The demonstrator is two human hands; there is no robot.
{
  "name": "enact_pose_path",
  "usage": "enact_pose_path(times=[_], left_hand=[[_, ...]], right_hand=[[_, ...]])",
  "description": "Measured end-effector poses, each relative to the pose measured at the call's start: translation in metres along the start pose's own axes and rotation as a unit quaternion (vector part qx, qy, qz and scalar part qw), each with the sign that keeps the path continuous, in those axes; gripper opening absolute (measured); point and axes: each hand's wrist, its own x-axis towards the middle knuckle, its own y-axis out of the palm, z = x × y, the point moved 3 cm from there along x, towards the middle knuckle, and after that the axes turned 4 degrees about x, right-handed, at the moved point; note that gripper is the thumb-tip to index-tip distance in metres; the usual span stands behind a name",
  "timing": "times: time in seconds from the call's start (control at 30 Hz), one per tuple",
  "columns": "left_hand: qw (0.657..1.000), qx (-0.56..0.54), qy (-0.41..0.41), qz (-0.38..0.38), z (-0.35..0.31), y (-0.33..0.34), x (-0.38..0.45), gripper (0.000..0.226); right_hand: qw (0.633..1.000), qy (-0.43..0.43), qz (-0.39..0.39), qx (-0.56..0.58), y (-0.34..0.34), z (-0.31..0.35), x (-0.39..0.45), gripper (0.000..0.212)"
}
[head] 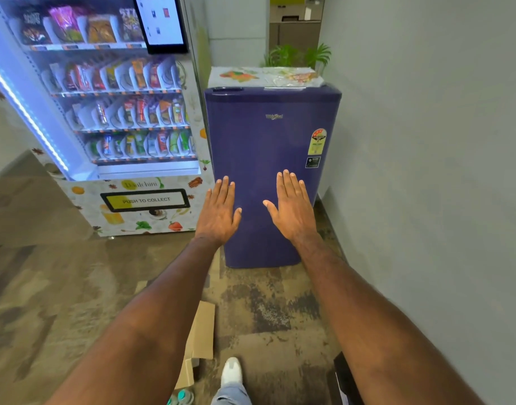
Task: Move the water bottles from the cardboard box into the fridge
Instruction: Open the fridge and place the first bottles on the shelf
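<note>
A small dark blue fridge (265, 147) stands against the right wall with its door closed. Both my arms stretch out in front of it. My left hand (220, 211) and my right hand (291, 207) are flat, fingers straight, palms toward the door, holding nothing. Whether they touch the door I cannot tell. On the floor near my feet lies the cardboard box (199, 340), mostly hidden behind my left forearm, with teal bottle caps (182, 397) showing at the bottom edge.
A lit vending machine (110, 112) full of snacks stands left of the fridge. A grey wall (426, 171) runs along the right. My white shoe (232, 371) is on the patterned carpet. Plants (297, 55) sit behind the fridge.
</note>
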Motion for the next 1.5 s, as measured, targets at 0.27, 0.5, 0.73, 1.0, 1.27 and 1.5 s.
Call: enact_pose_path(times=[0.27,0.5,0.73,1.0,1.27,1.5], left_hand=[[1.0,-0.023,0.0,-0.018,0.036,0.019,0.065,0.068],[0.997,-0.065,0.011,-0.031,0.081,0.029,0.16,0.068],[0.995,-0.08,0.016,-0.049,0.145,0.03,0.245,0.069],[0.993,-0.087,0.016,-0.073,0.191,0.029,0.334,0.072],[0.964,-0.219,0.018,-0.152,0.218,0.004,0.43,0.064],[0.932,-0.329,-0.056,-0.139,0.225,-0.003,0.505,0.064]], right_hand=[[1.0,-0.017,-0.008,0.017,0.011,0.012,0.075,0.081],[1.0,-0.027,-0.011,0.005,0.031,0.029,0.172,0.081],[0.999,-0.024,-0.024,0.006,0.051,0.051,0.266,0.079],[0.997,-0.06,-0.054,0.003,0.058,0.062,0.366,0.074],[0.99,-0.106,-0.084,0.042,0.055,0.05,0.465,0.056],[0.981,-0.139,-0.045,0.124,0.055,0.057,0.522,0.043]])
